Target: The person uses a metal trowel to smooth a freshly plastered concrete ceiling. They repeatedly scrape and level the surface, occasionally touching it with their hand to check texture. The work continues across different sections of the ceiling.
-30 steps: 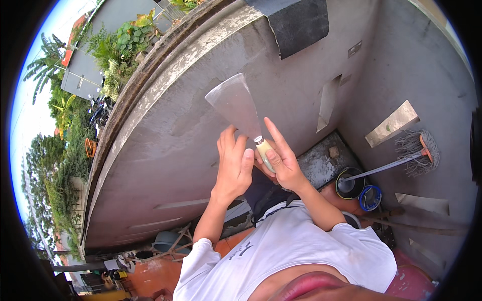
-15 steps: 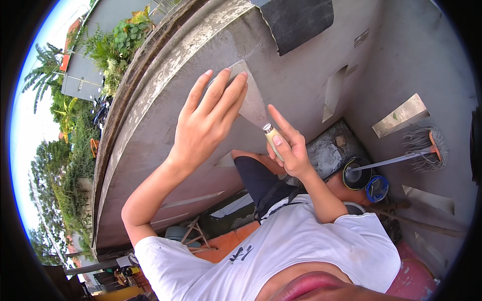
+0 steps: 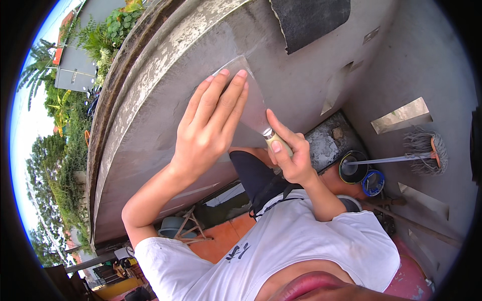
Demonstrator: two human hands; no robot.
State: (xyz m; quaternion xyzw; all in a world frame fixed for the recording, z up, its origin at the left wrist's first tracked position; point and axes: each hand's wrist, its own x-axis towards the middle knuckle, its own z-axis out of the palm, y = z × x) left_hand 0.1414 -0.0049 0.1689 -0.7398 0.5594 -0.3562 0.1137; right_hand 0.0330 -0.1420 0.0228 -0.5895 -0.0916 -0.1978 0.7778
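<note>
My right hand (image 3: 293, 153) grips the pale handle of a putty knife (image 3: 256, 103), its index finger stretched toward the blade's base. The wide metal blade points up and away, against or just in front of the grey plastered wall (image 3: 296, 75); which one I cannot tell. My left hand (image 3: 208, 123) is open, its long fingers laid flat over the left part of the blade and reaching near its far edge. Those fingers hide part of the blade. To the upper right of the blade, a black sheet (image 3: 314, 22) with a ragged edge lies against the wall.
On the right, a grey string mop (image 3: 427, 153) leans across near a black bucket (image 3: 353, 173) and a blue-rimmed bucket (image 3: 374, 183). A wooden stool (image 3: 189, 228) stands low on the left. Plants (image 3: 115, 30) grow beyond the wall's weathered top edge (image 3: 165, 52).
My left fingers now lie straighter and closer together on the blade. The right hand and handle have dropped slightly in view. The wall and surroundings have shifted a little.
</note>
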